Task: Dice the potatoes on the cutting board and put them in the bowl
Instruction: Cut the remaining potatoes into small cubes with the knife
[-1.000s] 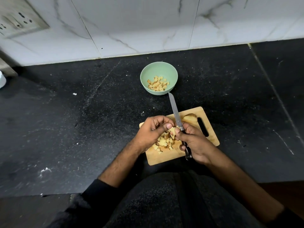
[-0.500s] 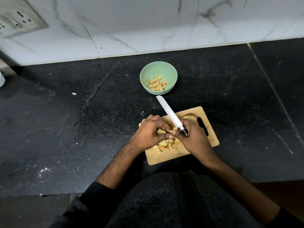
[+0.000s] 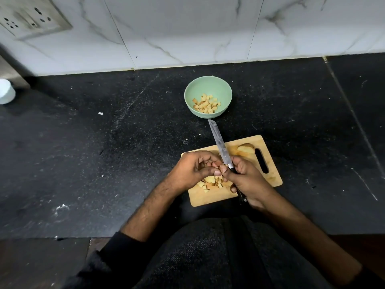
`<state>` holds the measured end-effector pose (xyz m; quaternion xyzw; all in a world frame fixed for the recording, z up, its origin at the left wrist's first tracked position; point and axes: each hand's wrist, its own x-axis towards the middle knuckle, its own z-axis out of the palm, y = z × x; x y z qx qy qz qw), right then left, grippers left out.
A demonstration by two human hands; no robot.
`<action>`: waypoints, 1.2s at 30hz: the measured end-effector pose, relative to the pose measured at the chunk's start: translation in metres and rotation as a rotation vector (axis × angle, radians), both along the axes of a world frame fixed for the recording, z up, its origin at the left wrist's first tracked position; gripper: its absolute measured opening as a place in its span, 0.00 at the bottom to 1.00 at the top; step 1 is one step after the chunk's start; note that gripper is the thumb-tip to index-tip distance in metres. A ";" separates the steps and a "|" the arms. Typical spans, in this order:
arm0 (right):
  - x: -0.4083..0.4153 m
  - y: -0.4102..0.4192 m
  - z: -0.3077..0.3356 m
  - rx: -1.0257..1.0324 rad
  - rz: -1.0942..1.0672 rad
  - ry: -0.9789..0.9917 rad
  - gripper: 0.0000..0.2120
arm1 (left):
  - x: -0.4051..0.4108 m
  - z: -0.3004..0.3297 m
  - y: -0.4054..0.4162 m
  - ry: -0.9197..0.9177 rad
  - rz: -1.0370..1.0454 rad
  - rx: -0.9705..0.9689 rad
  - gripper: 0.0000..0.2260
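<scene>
Dice (image 3: 212, 182) lie heaped on the near-left part of the cutting board (image 3: 210, 197), directly under both hands. Left hand (image 3: 193, 170) curls over the heap, fingertips meeting the right thumb; whether it pinches a piece cannot be told. Right hand (image 3: 248, 180) is clamped on the knife (image 3: 219, 142), blade pointing away toward the bowl (image 3: 189, 94). Bowl stands straight beyond the board on the worktop (image 3: 104, 153), part filled. Uncut potato piece (image 3: 245, 148) sits far right. Judgement: left hand is nearer the heap for transfer.
</scene>
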<state>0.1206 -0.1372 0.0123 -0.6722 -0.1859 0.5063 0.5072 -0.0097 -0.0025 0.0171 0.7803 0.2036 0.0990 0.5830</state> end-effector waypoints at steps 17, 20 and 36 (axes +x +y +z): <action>-0.008 0.000 0.005 0.027 0.076 -0.128 0.10 | -0.008 -0.009 -0.015 0.056 0.064 0.263 0.16; -0.006 0.001 0.005 0.008 0.031 -0.119 0.08 | -0.004 -0.007 -0.021 0.052 0.034 0.321 0.15; -0.002 0.002 0.006 -0.070 0.201 -0.951 0.12 | -0.010 -0.006 -0.014 0.013 0.142 0.271 0.11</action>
